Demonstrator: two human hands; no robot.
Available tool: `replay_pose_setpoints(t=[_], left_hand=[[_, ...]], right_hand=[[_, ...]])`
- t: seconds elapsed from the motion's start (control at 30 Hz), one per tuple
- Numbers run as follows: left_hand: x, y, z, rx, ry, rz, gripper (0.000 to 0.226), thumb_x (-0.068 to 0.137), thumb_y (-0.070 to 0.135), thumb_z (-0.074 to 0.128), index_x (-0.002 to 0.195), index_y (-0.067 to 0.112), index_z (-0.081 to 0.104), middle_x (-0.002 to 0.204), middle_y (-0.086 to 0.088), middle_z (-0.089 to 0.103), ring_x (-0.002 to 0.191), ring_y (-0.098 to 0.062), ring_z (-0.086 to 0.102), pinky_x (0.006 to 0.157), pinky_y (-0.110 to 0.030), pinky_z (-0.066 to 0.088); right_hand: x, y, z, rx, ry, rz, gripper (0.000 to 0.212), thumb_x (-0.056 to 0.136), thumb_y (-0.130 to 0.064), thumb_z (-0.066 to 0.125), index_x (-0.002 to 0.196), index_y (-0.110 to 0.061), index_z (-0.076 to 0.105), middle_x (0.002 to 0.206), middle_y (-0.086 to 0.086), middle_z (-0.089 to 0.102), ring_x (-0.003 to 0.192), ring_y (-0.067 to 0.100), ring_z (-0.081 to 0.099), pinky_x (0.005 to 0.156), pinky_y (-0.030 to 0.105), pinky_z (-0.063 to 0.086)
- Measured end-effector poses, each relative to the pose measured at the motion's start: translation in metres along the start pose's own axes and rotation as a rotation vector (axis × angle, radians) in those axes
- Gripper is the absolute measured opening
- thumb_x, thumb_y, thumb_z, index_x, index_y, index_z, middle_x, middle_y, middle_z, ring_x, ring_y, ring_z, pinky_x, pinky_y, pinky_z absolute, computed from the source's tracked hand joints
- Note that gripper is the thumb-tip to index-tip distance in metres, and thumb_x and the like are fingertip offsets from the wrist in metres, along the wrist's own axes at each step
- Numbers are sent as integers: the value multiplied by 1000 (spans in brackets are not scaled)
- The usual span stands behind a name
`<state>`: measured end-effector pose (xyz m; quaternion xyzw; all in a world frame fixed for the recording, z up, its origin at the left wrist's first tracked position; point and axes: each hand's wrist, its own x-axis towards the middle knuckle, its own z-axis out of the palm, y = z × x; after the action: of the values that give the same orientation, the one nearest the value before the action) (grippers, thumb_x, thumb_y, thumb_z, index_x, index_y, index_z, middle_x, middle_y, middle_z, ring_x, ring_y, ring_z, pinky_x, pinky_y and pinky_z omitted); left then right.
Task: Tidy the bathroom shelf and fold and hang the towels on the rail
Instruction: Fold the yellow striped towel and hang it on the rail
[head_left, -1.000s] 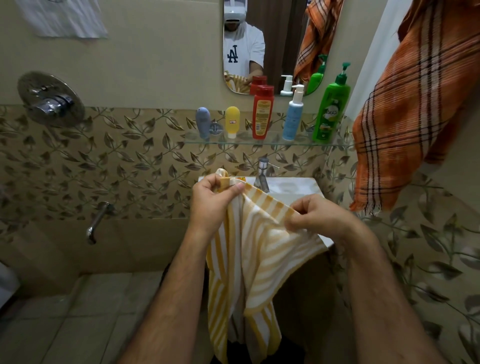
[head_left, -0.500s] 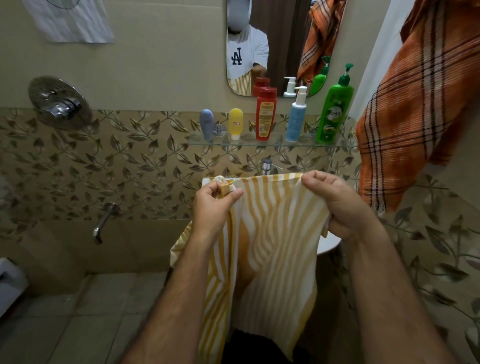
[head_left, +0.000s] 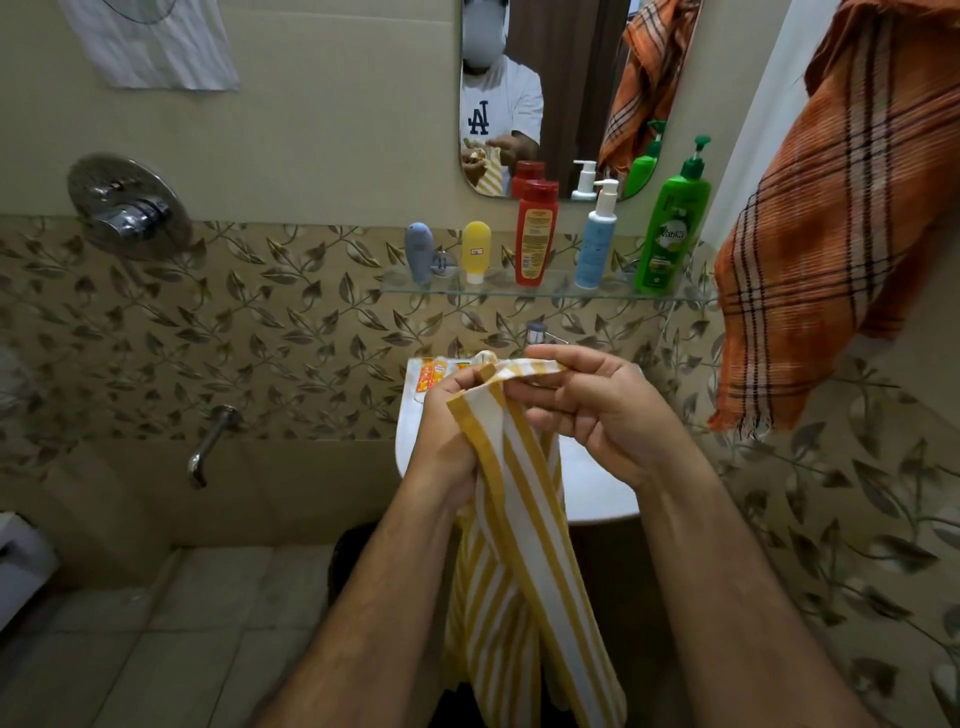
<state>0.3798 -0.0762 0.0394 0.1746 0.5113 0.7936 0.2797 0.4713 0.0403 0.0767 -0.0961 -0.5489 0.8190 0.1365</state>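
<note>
— Towel (head_left: 519, 519) status: I'm seeing both hands pinching its top edge, right in front of the sink (head_left: 415, 441). My left hand (head_left: 447, 436) is closing thumb against fingers on the gathered corner; my right hand (head_left: 602, 415) is clamping the short stretch of hem running across to it.

— Which way is it lying from your grip?

— Straight down. Its long axis is hanging vertical between my forearms, stripes running lengthwise, the lower end dropping out of view. The two layers are looking doubled over, so I'm judging the lengthwise fold is mostly made.

— And the rail?

— I can't make out a rail itself. An orange plaid towel (head_left: 810, 260) is hanging up and to the right, so I'm guessing the hanging spot is that way; my right hand is the nearer one to it.

— Shelf?

— The glass shelf (head_left: 493, 286) is sitting above the sink with five bottles standing upright in a row, already looking orderly.
</note>
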Motion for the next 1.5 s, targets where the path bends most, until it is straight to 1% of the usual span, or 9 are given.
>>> replay_pose_setpoints(t=[0.17, 0.27, 0.37, 0.53, 0.63, 0.77, 1.07, 1.3, 1.5], left_hand=[[0, -7, -1, 45, -2, -9, 16, 95, 17, 63, 99, 4, 72, 83, -13, 73, 71, -24, 71, 63, -34, 58], [-1, -12, -1, 71, 11, -26, 13, 94, 14, 65, 99, 7, 74, 86, -14, 75, 77, -27, 73, 62, -33, 57], [0, -13, -3, 56, 17, -35, 16, 92, 15, 66, 104, 6, 72, 91, -16, 75, 80, -28, 72, 66, -36, 59], [-2, -14, -1, 62, 41, -22, 11, 91, 15, 68, 95, 7, 75, 94, -19, 74, 86, -32, 70, 84, -44, 59], [-3, -11, -2, 36, 21, -29, 14, 88, 22, 70, 87, 9, 76, 89, -17, 73, 84, -29, 68, 84, -44, 57], [-5, -9, -4, 11, -3, -56, 32, 93, 25, 63, 107, -3, 70, 104, -26, 70, 92, -35, 67, 88, -46, 56], [-12, -6, -2, 5, -72, -69, 32, 104, 20, 46, 91, -2, 65, 53, 3, 64, 48, -4, 62, 49, -16, 50], [-13, -9, 3, 51, -102, -23, 36, 105, 24, 43, 82, 6, 64, 49, 7, 61, 44, -1, 58, 46, -11, 45], [-8, -5, -7, 154, -145, 2, 19, 98, 15, 56, 107, 9, 72, 99, -9, 75, 91, -18, 72, 69, -22, 56]], right_hand=[[1, 7, -3, -648, 216, -256, 15, 77, -3, 80, 79, -9, 66, 65, -1, 63, 60, 9, 58, 53, 25, 49], [0, 12, -2, -977, 363, -379, 26, 77, -29, 82, 65, -21, 61, 64, -10, 55, 58, 3, 46, 54, 20, 39], [-3, 9, -6, -1127, 393, -372, 27, 81, -29, 76, 63, -26, 56, 80, -8, 54, 79, 7, 52, 68, 24, 43], [-3, 7, -12, -768, 208, -218, 26, 86, -3, 63, 67, -13, 49, 60, -4, 41, 54, 6, 38, 52, 26, 34], [-3, 14, -13, -685, 160, -177, 27, 80, -12, 77, 72, -20, 52, 62, -4, 47, 60, 10, 43, 54, 27, 38], [0, 17, -14, -684, 120, -185, 23, 70, -15, 88, 78, -18, 67, 72, 9, 64, 68, 19, 58, 65, 38, 52], [8, 26, -4, -725, 232, -387, 13, 86, -14, 75, 78, -7, 67, 71, -5, 63, 69, 7, 57, 66, 26, 50], [11, 43, 4, -1004, 406, -570, 11, 93, -21, 68, 85, -19, 60, 75, -10, 60, 68, 5, 56, 60, 14, 44], [11, 38, -3, -830, 324, -511, 10, 92, -20, 69, 86, -18, 62, 78, -10, 62, 74, 2, 58, 68, 19, 48]])
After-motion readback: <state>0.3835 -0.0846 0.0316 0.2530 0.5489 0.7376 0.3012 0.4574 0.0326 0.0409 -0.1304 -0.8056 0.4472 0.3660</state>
